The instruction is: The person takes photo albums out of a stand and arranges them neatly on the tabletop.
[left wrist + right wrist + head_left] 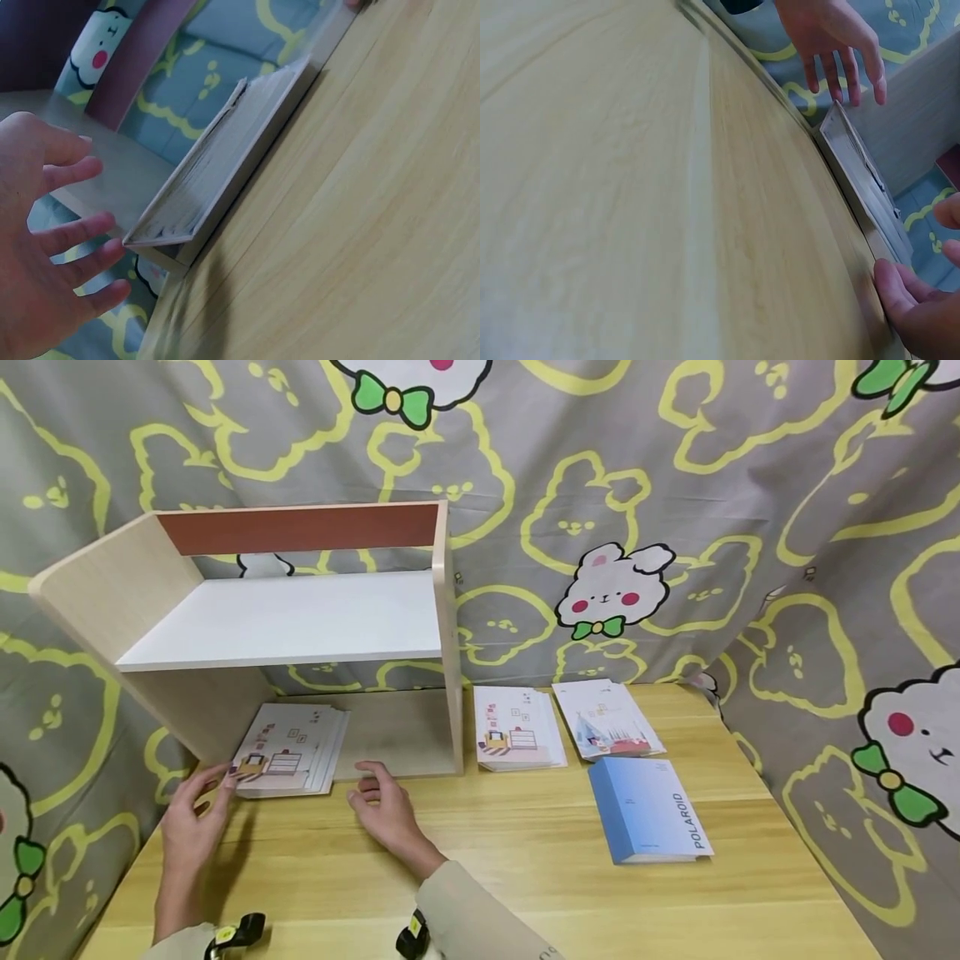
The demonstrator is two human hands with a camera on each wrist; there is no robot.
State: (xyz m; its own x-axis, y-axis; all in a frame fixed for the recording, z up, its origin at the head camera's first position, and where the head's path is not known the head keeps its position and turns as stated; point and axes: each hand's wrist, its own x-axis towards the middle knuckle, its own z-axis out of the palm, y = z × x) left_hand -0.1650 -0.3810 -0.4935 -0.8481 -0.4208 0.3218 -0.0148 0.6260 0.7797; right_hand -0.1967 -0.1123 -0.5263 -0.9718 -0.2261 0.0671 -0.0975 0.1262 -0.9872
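A white-covered book [281,747] with a small cartoon room picture lies flat on the bottom board [397,735] of a light wood desk shelf, its front edge near the board's front. My left hand [191,831] is at the book's left front corner, fingers spread and fingertips close to it. Whether they touch is hard to tell. To the right of that book, my right hand [390,814] is at the front edge of the bottom board, thumb low and fingers loosely bent, holding nothing. The right wrist view shows both hands and the book's page edges [862,172] between them.
Right of the shelf, a similar white book [517,727] and one with a tent picture [603,718] lie on the wooden table [525,868]. In front of them is a blue POLAROID book [651,810]. A white upper board [300,618] overhangs the bottom one. Patterned curtain surrounds the table.
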